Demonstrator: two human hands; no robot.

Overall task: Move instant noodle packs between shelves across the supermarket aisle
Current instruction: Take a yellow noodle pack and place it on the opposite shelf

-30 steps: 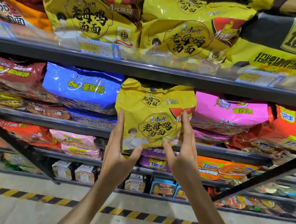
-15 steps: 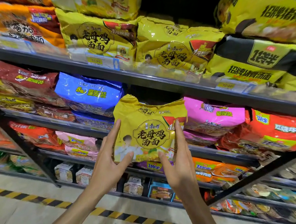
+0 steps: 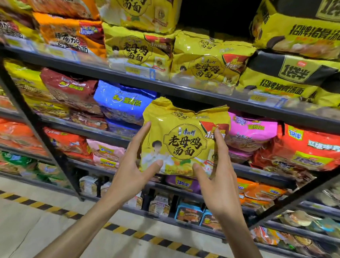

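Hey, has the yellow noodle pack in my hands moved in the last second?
Yes. The yellow noodle pack has come out toward the camera: it now looks larger against the blue pack beside it and covers its right edge.

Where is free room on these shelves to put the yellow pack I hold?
Upper shelf: a dark gap above the single yellow pack, between the taller yellow stack and the black-and-yellow packs. The shelf below looks crowded.
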